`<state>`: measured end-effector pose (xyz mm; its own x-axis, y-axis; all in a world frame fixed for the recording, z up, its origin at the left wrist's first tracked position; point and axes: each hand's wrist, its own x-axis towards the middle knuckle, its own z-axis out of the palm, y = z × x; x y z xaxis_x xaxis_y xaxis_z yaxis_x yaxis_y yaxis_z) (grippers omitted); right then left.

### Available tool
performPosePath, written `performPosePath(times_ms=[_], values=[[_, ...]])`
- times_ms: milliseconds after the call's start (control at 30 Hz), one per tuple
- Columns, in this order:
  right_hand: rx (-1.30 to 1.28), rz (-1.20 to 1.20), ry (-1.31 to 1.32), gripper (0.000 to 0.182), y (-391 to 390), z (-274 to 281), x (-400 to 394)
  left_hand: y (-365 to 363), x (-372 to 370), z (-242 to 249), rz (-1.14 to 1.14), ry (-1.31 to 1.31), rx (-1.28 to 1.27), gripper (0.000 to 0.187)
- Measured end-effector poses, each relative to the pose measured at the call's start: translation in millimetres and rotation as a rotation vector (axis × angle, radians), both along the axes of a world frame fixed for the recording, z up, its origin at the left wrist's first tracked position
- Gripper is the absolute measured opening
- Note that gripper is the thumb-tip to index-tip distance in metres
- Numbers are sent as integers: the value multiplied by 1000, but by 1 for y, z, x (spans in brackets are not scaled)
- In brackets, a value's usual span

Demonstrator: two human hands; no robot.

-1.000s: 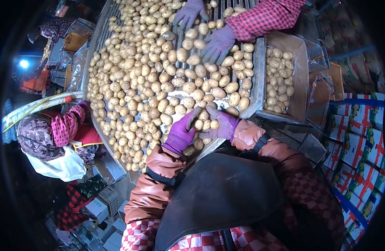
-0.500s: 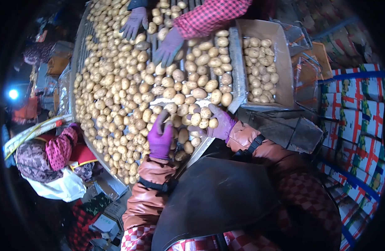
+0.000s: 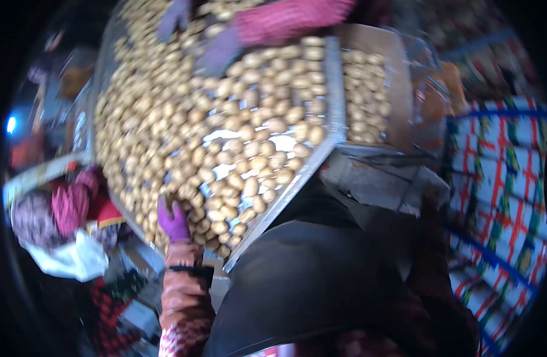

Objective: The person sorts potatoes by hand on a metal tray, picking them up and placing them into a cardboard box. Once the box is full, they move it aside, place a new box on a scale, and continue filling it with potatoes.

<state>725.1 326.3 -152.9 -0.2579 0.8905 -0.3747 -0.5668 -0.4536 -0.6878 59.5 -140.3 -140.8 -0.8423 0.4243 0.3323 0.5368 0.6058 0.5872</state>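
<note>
My left hand (image 3: pixel 174 222), in a purple glove, is over the potatoes (image 3: pixel 187 163) near the lower left edge of the sorting table. Its thumb and fingers look spread, with no potato visible between them; motion blurs the fingertips. My right hand does not show; the right arm falls into dark shadow beside the apron (image 3: pixel 309 279). Potatoes lie close together over most of the table, with pale bare patches of its surface (image 3: pixel 283 141) at the centre right.
A co-worker's two gloved hands (image 3: pixel 220 52) are among potatoes at the far side. Beyond the metal rim (image 3: pixel 334 89) stands an open cardboard box (image 3: pixel 398 89) holding potatoes. Printed cartons (image 3: pixel 493 178) are stacked at right. Another person in a patterned head covering (image 3: pixel 32 217) is at left.
My left hand has moved left and nearer to me across the potatoes. My right hand, which was holding several potatoes, has left the table and gone out of sight. The view has shifted and blurred.
</note>
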Motion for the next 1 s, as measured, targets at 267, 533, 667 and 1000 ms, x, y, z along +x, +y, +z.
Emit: performPosePath(times_ms=[267,533,667,1000], values=[[172,633,-123,29,30,10,-113,36,95,9,-96,-16,-360,66],[-57,1348,-447,34,-44,130,-390,-31,161,19,7,-198,-355,63],[84,1649,-669,28,-65,80,-448,-47,177,0,121,-242,-255,60],[485,1260,-353,38,-105,82,-533,-42,178,-4,219,-146,-94,41]])
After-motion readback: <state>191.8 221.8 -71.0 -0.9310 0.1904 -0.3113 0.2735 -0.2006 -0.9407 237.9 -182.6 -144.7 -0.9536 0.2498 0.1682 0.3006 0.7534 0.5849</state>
